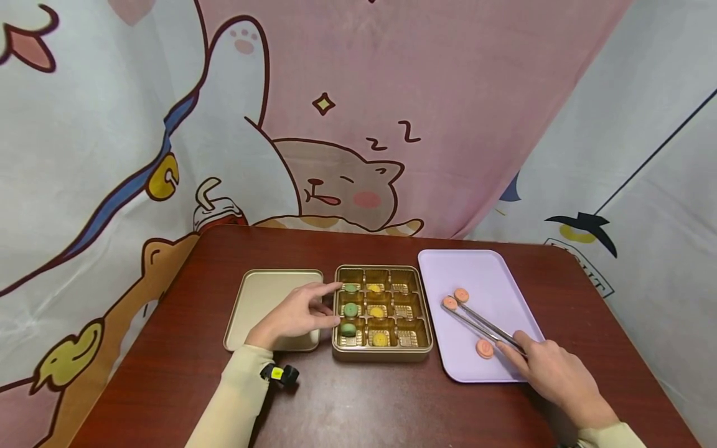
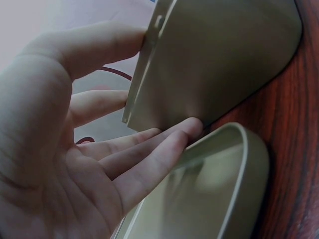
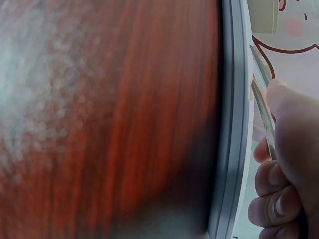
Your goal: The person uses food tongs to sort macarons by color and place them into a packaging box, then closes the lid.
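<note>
In the head view my right hand grips metal tongs over the lilac tray. The tong tips stand at either side of a pink macaron-like biscuit. Another pink biscuit lies right behind the tips, and a third lies nearer the front. My left hand, fingers spread, touches the left side of a gold box; the left wrist view shows fingertips against the box wall. Green biscuits fill the box's left column and yellow ones the middle column.
A flat gold lid lies left of the box, partly under my left hand. The right column of box compartments shows only bare ribbed bottoms. All stand on a dark red wooden table, with a printed curtain behind it.
</note>
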`<state>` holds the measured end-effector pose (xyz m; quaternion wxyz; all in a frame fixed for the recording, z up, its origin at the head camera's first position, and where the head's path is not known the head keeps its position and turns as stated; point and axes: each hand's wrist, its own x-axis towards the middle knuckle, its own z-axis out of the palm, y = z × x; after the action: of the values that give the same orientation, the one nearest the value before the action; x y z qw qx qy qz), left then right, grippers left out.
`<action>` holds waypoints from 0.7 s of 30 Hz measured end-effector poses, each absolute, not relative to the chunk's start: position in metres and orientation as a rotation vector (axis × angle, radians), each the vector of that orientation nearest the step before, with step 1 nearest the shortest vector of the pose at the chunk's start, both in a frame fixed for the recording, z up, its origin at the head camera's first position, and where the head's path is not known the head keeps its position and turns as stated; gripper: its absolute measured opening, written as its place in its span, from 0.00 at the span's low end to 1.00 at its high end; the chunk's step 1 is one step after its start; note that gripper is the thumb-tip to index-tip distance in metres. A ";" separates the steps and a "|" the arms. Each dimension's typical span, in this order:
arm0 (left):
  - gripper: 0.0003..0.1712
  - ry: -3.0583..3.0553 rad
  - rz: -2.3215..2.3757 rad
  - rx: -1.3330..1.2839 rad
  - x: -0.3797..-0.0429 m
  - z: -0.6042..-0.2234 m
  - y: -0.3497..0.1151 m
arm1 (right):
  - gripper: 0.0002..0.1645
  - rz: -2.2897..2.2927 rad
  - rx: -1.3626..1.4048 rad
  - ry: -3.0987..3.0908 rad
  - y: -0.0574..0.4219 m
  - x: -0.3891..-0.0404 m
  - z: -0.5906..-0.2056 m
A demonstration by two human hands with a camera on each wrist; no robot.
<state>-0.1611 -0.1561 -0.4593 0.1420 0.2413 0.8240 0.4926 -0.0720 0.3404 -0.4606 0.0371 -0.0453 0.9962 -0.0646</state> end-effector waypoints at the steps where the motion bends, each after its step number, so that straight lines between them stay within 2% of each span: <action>1: 0.46 2.377 1.422 0.699 -0.161 -0.460 -0.156 | 0.32 -0.199 -0.140 3.061 0.340 -0.072 -0.461; 21: 0.46 2.395 1.416 0.709 -0.162 -0.462 -0.156 | 0.31 -0.215 -0.129 3.062 0.341 -0.070 -0.463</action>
<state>-0.1620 -0.1564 -0.4618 0.1348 0.2448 0.8264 0.4888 -0.0704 0.3410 -0.4630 0.0347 -0.0420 0.9961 -0.0698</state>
